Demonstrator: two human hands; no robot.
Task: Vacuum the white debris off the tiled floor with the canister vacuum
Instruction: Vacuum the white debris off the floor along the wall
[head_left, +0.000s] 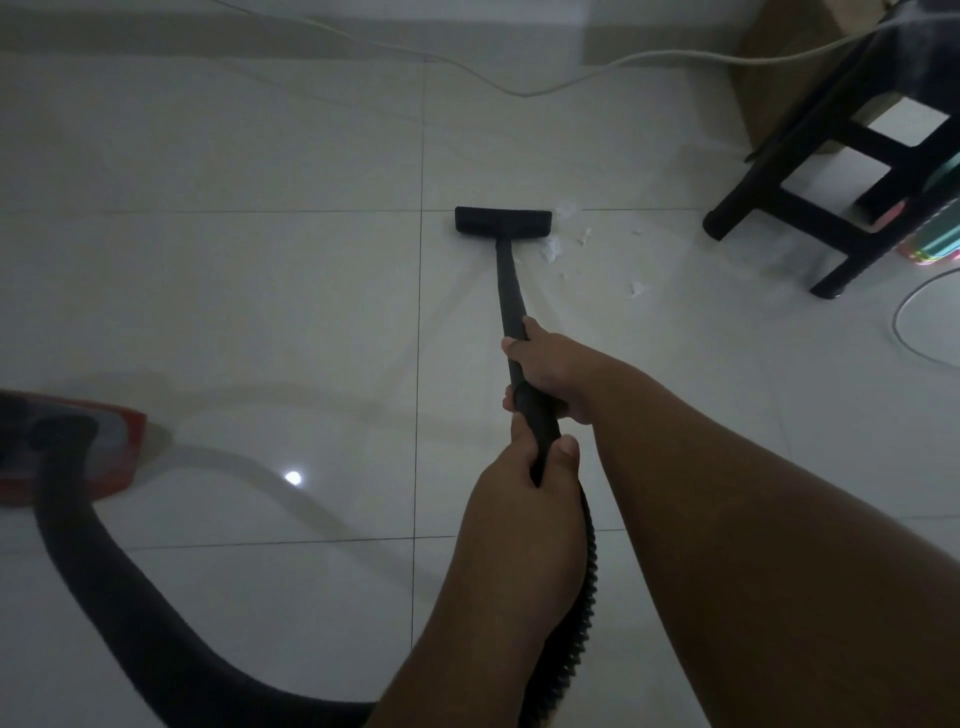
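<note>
Head view. Tiled floor (260, 291) pale, glossy. Black ribbed hose (104, 561) loops from red canister vacuum (78, 447) (left edge, blurred) to the wand (508, 291). Dark stool (841, 171) far right. Right hand (550, 371) clenched round wand mid-shaft; left hand (519, 483) grasping it just behind, at the hose end. Floor head (503, 220) flat on tile; white debris (550, 250) scattered just right of it, toward the stool.

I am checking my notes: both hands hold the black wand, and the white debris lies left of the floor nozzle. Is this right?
Not quite: in the head view the white debris lies right of the floor nozzle, not left. The left hand and right hand do both hold the black wand.
</note>
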